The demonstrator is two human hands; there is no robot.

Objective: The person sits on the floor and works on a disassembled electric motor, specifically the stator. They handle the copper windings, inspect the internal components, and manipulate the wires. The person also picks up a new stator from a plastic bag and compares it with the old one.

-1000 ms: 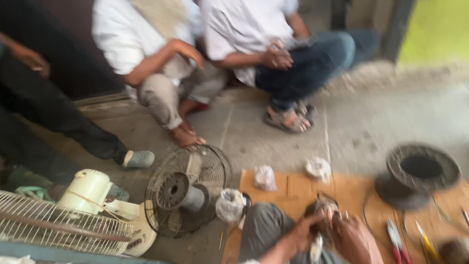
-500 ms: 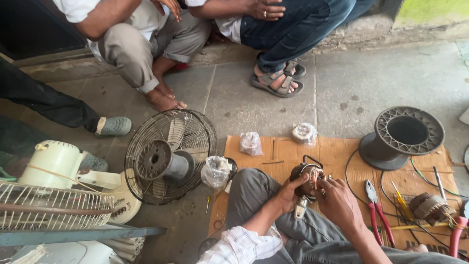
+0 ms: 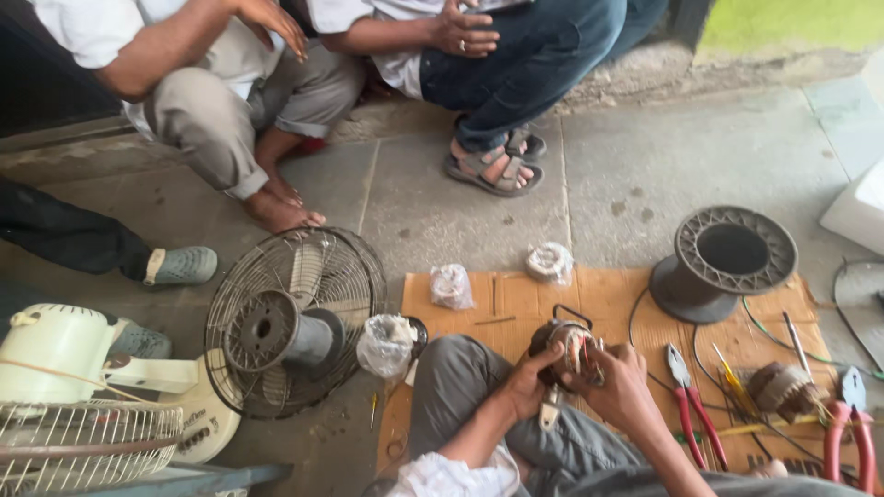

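I hold a small fan motor [image 3: 568,347] with copper windings over my knee. My left hand [image 3: 525,384] grips its left side from below. My right hand [image 3: 622,387] closes on its right side, fingers on the windings. Under the motor lies a sheet of brown cardboard [image 3: 599,299] spread on the stone floor. A grey trouser leg of mine [image 3: 460,387] runs up beneath the hands.
A table fan with wire guard [image 3: 290,317] lies to the left, next to a cream fan body [image 3: 64,345]. Red pliers [image 3: 686,400], a screwdriver [image 3: 737,382], another winding [image 3: 783,391], an empty grey wire spool [image 3: 723,258] and small bags [image 3: 451,285] are on the cardboard. Two people sit opposite; one sandalled foot [image 3: 488,170] is near.
The view has tilted down and steadied, so my hands and the motor sit higher and clearer in frame. Both hands stay on the motor throughout.
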